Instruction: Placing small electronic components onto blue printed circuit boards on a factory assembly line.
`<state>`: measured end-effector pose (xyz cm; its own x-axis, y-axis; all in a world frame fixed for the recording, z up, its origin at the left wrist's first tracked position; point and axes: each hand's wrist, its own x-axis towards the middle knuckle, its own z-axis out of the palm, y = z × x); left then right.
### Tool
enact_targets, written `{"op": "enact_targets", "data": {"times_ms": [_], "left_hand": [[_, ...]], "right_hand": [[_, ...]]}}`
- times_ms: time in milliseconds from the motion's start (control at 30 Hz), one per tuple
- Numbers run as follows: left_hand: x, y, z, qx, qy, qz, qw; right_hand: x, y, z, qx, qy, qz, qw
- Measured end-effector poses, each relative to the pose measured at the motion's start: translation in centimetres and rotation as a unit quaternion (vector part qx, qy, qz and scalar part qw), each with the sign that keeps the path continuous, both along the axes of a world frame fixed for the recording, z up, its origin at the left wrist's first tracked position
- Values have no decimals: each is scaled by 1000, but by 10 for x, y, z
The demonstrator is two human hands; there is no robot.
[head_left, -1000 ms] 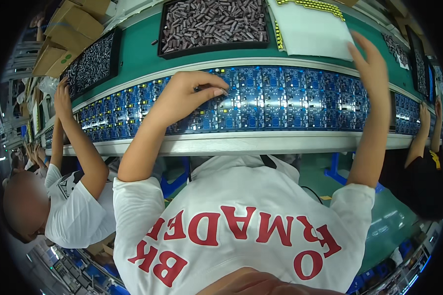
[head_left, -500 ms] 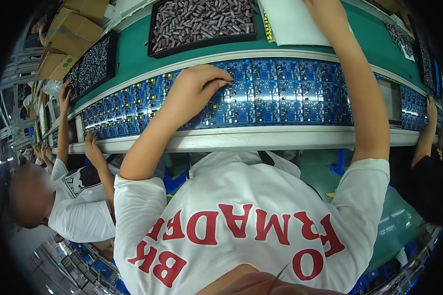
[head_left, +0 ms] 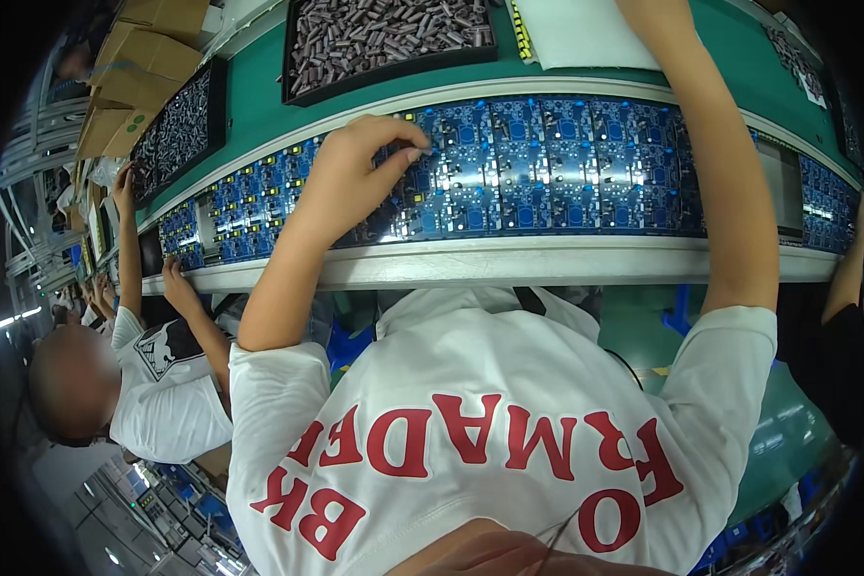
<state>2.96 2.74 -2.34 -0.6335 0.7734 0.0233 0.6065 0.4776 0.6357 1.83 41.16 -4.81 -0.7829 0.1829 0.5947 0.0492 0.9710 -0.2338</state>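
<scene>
Evidently, the circuit boards [head_left: 547, 182] are lying in a long blue row just on the near side of the black tray [head_left: 432, 67], stretching out past both of its ends. They are looking flat, thin and stiff, so they are probably weighing little and bending hardly at all. Small upright parts are crowding their tops, and those are likely being the fragile bit; pressing or dragging across them is risking a bent leg. The plain outer edges are offering the safest hold, though the bare surface is perhaps being a little slippery where it is shining.

The left hand [head_left: 357, 171] is hovering low over the boards, on the near side of the tray. Its thumb and forefinger are coming together in a pinch, but whether they are gripping a small part or touching the board is not showing clearly.

The right hand [head_left: 658, 19] is reaching to the right of the tray, over the white sheet [head_left: 586, 38]. The upper edge of the view is cutting off its fingers, so I cannot tell whether it is holding anything. The sheet is looking light and soft, and its edge is likely being the easiest place to lift it. Yellow parts [head_left: 519, 34] are showing between the sheet and the tray, while brown cylinders [head_left: 389, 38] are filling the tray itself.
</scene>
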Motion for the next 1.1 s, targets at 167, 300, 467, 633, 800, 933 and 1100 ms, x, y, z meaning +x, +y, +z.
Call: {"op": "enact_targets", "data": {"times_ms": [167,300,467,633,800,933,1100], "left_hand": [[14,-22,10,-24,-18,-7,1000],[20,-36,10,-23,-33,50,998],[27,-40,2,-35,-14,30,999],[25,-40,-7,-20,11,20,1000],[23,-40,-7,-7,34,3,999],[23,-42,-9,-5,54,-8,998],[27,-44,-11,-13,82,1,997]], "right_hand": [[8,-2,4,-41,2,0,999],[9,0,0,-48,43,29,997],[23,-5,6,-46,55,59,996],[37,-15,10,-70,59,85,992],[46,-31,15,-66,64,87,992],[48,-38,18,-83,60,96,990],[51,-41,18,-83,61,91,990]]}}
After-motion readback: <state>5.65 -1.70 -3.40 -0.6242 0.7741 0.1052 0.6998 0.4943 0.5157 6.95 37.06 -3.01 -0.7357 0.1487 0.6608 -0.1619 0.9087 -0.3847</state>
